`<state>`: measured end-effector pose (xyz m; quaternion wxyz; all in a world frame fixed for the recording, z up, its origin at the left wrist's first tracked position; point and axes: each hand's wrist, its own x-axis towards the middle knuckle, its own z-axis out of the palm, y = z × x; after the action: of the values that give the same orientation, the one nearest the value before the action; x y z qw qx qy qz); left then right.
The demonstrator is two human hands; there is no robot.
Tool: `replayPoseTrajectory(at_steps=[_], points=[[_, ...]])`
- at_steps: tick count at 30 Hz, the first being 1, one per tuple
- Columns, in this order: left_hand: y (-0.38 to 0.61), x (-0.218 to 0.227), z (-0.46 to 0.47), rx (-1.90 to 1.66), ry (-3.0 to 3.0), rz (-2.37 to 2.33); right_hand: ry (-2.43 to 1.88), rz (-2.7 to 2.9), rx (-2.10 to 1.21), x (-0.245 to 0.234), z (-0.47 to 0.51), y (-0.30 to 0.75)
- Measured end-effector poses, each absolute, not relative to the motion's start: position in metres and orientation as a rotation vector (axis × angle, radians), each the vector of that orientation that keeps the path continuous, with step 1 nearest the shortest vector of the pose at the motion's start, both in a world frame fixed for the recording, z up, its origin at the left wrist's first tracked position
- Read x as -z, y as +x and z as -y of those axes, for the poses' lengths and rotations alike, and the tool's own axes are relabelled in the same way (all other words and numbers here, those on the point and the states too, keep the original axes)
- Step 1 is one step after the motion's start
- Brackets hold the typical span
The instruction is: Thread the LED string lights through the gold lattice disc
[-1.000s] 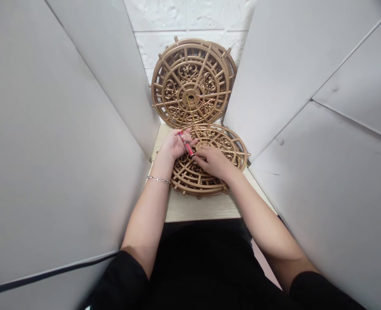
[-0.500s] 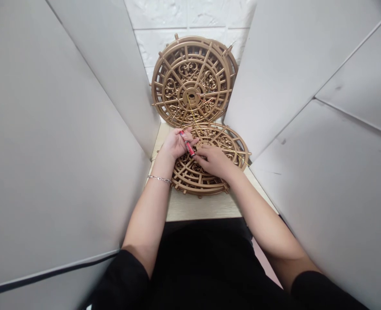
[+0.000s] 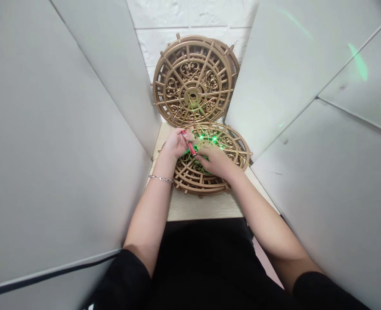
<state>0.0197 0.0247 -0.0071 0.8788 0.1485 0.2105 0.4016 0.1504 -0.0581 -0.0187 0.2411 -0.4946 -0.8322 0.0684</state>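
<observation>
A gold openwork disc (image 3: 224, 148) lies flat on the light wooden table (image 3: 203, 206). Green lights (image 3: 209, 140) glow near its centre. My left hand (image 3: 175, 144), with a silver bracelet at the wrist, is closed on a small red stick-like object (image 3: 189, 145), perhaps a battery. My right hand (image 3: 214, 161) rests on the disc with fingers curled at the lower end of the red object. A thin yellow wire (image 3: 192, 113) runs from my hands up to a second gold disc (image 3: 193, 82) standing against the back wall.
Grey partition panels (image 3: 64, 142) close in on the left and the right (image 3: 306, 129). A white textured wall is behind the upright disc, with another disc rim behind it. Green reflections show on the right panel. My black clothing fills the foreground.
Green lights have come on at the flat disc's centre, with green reflections on the right panel. My hands have barely moved.
</observation>
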Motion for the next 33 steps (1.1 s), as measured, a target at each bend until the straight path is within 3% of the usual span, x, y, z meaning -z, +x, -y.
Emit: replayPoseTrajectory(at_steps=[33], points=[[0.0211,0.0062,-0.0247,-0.874,0.413,-0.522,-1.396,2.128,-0.054,0.0226,0.0598,0.1541]])
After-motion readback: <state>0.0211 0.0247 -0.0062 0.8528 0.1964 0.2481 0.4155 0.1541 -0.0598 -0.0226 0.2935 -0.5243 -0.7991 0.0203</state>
